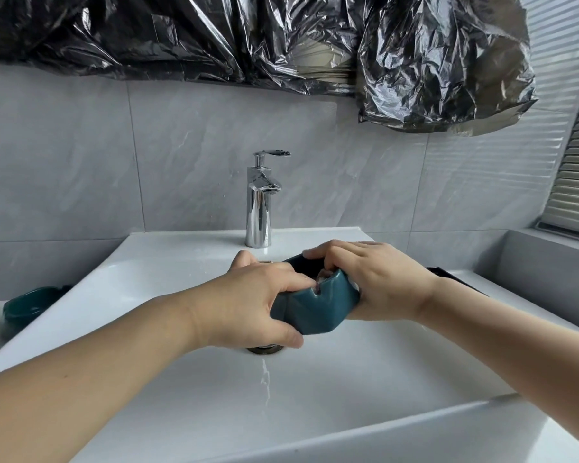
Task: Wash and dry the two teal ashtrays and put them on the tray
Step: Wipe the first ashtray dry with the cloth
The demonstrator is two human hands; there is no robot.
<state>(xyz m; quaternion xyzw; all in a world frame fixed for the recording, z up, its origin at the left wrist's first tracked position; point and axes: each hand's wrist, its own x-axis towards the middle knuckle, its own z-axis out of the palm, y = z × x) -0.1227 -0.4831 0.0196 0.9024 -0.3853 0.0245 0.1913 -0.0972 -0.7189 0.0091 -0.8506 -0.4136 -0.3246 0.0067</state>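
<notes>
A teal ashtray (315, 307) is held tilted over the white sink (214, 396), above the drain (264, 349). My left hand (248, 309) grips its left side, thumb underneath and fingers on the rim. My right hand (375, 279) holds the right side, its fingers curled over the rim into the bowl, where a small pale thing shows at the fingertips. A second teal ashtray (27, 309) sits on the counter to the left of the sink. The dark tray (455, 277) shows only as an edge behind my right wrist.
A chrome faucet (259, 202) stands at the back of the sink, with no water running from it. A thin trickle of water lies on the basin floor. Black plastic sheeting (281, 38) hangs above. A grey ledge (549, 262) and window blinds are at the right.
</notes>
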